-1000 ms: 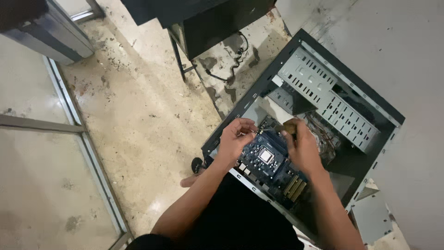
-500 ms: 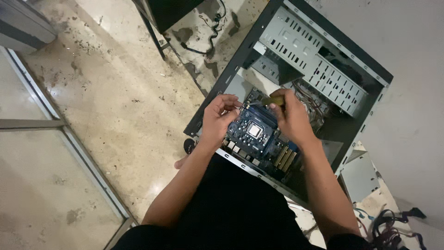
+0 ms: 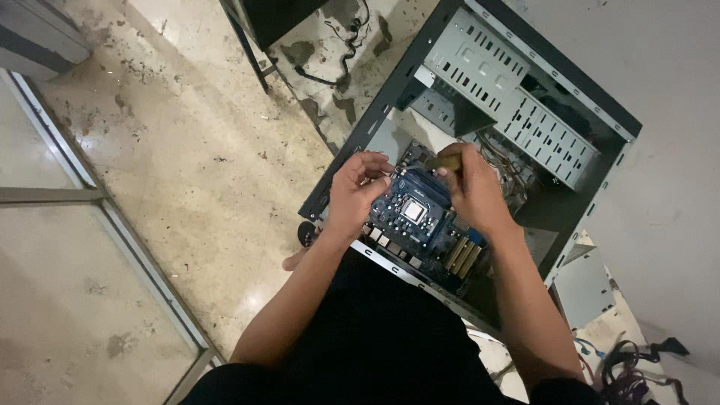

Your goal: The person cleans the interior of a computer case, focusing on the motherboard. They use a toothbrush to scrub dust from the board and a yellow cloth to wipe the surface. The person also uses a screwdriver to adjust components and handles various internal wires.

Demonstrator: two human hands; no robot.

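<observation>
An open dark computer case (image 3: 600,112) lies on its side on the floor. Inside it sits a blue motherboard (image 3: 420,225) with a silver processor at its middle and yellow slots at its near right. My left hand (image 3: 356,191) rests on the board's left edge, fingers curled at its far corner. My right hand (image 3: 469,187) is closed around a screwdriver with a brownish handle (image 3: 444,160), held at the board's far edge. The tool's tip is hidden behind my fingers.
A grey perforated drive cage (image 3: 517,97) fills the far part of the case. Loose cables (image 3: 630,367) lie at the lower right. A black stand leg (image 3: 251,49) and a cord cross the stained stone floor (image 3: 187,150). A metal door track (image 3: 112,225) runs at the left.
The view has shifted so the case sits higher and more to the right. Both hands stay on the motherboard, the right one still gripping the screwdriver.
</observation>
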